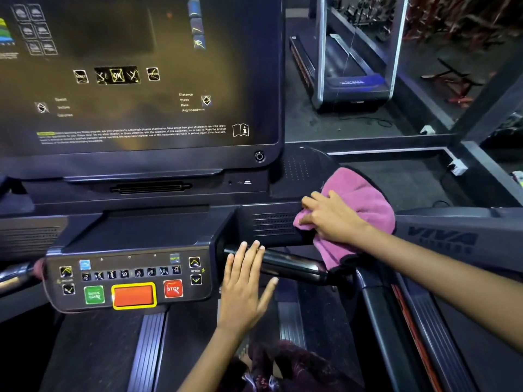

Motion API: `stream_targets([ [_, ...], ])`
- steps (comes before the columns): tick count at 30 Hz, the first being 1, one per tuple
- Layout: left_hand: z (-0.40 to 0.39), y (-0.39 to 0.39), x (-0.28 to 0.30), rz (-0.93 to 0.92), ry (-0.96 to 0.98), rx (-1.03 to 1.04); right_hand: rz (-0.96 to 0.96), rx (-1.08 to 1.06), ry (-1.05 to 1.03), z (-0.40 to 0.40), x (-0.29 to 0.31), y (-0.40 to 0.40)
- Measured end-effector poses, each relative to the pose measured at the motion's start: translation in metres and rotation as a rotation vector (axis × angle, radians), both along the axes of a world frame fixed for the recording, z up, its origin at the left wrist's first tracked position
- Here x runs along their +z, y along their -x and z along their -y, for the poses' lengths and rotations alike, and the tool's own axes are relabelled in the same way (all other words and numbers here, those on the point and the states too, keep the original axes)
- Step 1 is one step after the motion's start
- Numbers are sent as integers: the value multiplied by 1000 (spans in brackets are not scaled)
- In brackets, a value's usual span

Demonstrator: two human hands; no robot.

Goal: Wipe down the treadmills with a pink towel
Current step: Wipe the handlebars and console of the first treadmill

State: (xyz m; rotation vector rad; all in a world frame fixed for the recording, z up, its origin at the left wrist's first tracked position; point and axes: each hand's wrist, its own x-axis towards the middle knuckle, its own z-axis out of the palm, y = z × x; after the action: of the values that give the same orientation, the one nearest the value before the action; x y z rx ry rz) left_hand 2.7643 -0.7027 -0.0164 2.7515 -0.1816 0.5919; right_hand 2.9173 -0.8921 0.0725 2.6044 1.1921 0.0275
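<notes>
Pressing the pink towel (365,199) against the treadmill console's (271,224) perforated right wing, at about three o'clock from the button panel (130,278), the right hand (331,216) bunches the cloth under curled fingers. At roughly four o'clock from the red STOP button (173,289), the left hand (246,287) lies flat with fingers straight and spread, fingertips touching the glossy handlebar (294,267).

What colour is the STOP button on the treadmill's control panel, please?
Red with white lettering, seen in the head view: STOP button.
</notes>
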Motion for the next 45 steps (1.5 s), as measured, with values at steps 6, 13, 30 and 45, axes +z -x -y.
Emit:
stream_targets([
  [6,2,-2,-1,23,4,24,21,-211,-180,-2,11,-7],
  [13,2,-2,-1,21,-2,18,-59,-41,148,-2,22,-6],
  [30,3,1,3,-3,11,18,-167,-229,74,31,33,-15],
  [45,3,-1,0,24,-1,23,-76,277,211,26,21,-22],
])
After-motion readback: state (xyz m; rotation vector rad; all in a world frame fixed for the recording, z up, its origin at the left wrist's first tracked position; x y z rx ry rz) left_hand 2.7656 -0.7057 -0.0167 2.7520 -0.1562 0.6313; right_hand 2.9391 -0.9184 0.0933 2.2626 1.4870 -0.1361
